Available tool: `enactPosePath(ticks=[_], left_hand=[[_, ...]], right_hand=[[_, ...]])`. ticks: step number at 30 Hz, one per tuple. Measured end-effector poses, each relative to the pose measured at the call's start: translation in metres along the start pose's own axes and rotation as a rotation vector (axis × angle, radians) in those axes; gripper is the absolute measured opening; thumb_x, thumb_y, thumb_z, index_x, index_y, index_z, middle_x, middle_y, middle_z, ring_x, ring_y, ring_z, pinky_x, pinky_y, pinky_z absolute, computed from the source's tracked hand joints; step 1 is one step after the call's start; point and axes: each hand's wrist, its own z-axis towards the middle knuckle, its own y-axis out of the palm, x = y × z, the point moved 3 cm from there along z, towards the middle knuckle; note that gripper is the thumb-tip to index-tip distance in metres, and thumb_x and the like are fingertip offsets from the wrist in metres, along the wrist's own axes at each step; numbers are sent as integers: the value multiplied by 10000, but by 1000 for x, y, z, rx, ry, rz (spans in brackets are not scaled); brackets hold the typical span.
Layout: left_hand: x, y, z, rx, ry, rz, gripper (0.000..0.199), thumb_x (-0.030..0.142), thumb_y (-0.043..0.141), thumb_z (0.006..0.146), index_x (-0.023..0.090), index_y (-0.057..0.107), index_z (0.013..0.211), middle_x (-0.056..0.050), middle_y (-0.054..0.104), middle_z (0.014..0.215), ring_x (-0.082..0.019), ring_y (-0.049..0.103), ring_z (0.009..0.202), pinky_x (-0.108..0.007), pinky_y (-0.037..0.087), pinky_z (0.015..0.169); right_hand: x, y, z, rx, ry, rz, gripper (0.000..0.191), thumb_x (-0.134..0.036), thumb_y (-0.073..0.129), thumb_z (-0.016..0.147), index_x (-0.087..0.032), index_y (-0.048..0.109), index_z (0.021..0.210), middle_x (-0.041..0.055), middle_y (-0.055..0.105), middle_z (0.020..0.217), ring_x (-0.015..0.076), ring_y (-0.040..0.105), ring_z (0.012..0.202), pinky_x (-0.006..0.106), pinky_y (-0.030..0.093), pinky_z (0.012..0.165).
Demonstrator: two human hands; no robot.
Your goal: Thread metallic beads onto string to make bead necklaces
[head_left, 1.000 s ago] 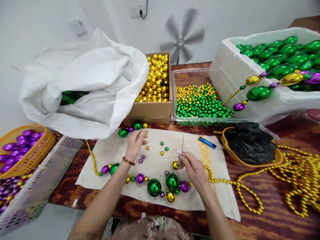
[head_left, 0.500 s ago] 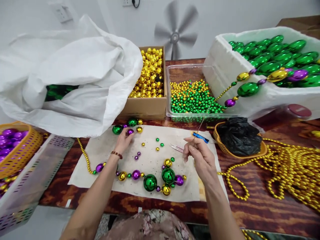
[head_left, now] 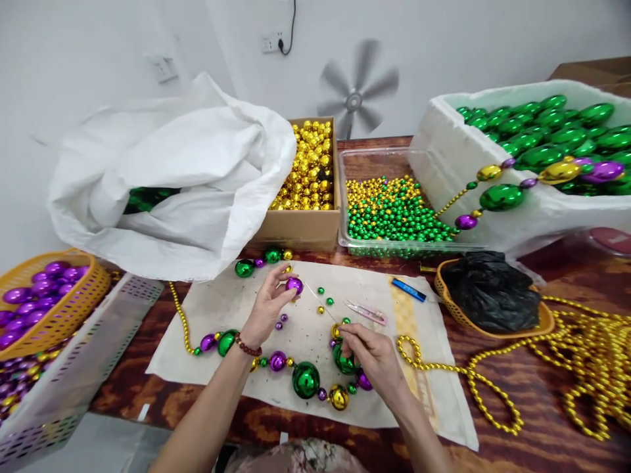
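Observation:
My left hand (head_left: 272,299) pinches a shiny purple bead (head_left: 294,286) above the cloth (head_left: 305,341). Across from it, my right hand (head_left: 367,351) grips a thin needle-like wire (head_left: 331,316) that points up and left toward that bead; the bead and the wire look apart. Below my hands curves a strand with a large green bead (head_left: 305,380), a gold bead (head_left: 338,397) and a purple bead (head_left: 277,360). My right fingers partly cover its right end. Small loose beads, such as a gold one (head_left: 320,310), lie between my hands, near pink-handled snips (head_left: 365,313).
At the back stand a cardboard box (head_left: 296,228) of gold beads, a clear bin (head_left: 414,247) of small beads and a foam box (head_left: 438,131) of green beads. A white sack (head_left: 197,151) bulges at left. Gold bead chains (head_left: 591,361) pile at right beside a basket (head_left: 545,322).
My left hand has lifted a purple bead off the cloth and brought it right. My right hand has come down and left, its wire now slanting toward the bead. The view has shifted slightly.

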Motion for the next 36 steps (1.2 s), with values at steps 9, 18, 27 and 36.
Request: enactPosePath(ticks=[9,18,27,36], left_hand=[[9,11,1,24,-168,-431,266,237,769,794,174,726,1048,-68,743,1008,-202,714,942,-348,548,912],[9,13,-2,35,-212,-511,247,208,768,791,163,729,1031,-54,745,1013,-213,724,934,-370,565,933],[11,12,-4,31,-180,-470,261,193,761,793,184,729,1051,-55,745,1031,-222,716,961,-422,558,950],[18,11,-6,53,-101,-402,249,215,768,791,202,744,1038,-54,746,1043,-216,712,970,-426,556,946]], right_hand=[[5,10,-11,-21,-64,-69,245,-295,503,981,-176,696,888,-11,612,609,110,595,507,193,468,524],[6,15,-14,-34,-38,-83,255,-299,485,990,-179,678,874,-22,586,600,103,583,500,189,458,528],[7,18,-12,-25,-39,-92,243,-305,483,986,-176,671,904,-26,593,583,108,582,488,199,457,525],[3,21,-10,-16,-65,-117,253,-314,478,992,-173,674,918,-26,576,572,110,560,479,208,443,508]])
